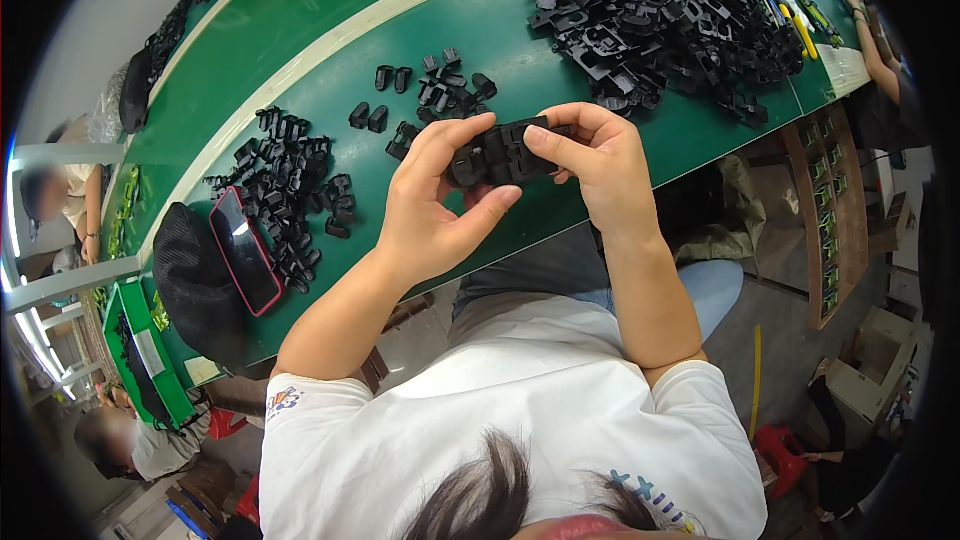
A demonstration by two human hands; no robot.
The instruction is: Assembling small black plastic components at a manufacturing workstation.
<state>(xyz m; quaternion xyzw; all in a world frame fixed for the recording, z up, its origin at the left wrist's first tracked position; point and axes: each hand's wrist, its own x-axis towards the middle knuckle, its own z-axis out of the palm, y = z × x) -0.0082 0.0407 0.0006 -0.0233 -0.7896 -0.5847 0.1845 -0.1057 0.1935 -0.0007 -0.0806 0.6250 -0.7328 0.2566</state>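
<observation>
Between my two hands, above the near edge of the green table [345, 60], is a black moulded plastic part [503, 157]. My left hand [440, 195] grips its left end, thumb below and fingers above. The right end is pinched by my right hand [598, 155], the thumb pressed on its top face. Just beyond my left hand lies a loose cluster of small black plastic pieces [445, 90], with a few pairs set apart from it. Farther left spreads a bigger pile of small black pieces [285, 175]. My fingers hide some of the held part.
A large heap of black plastic frames [660, 20] covers the far right of the table. To the left lie a red-edged phone [246, 250], a black mesh bag [192, 285] and a green bin [150, 355]. Yellow-handled tools [800, 35] lie far right. Other people work around.
</observation>
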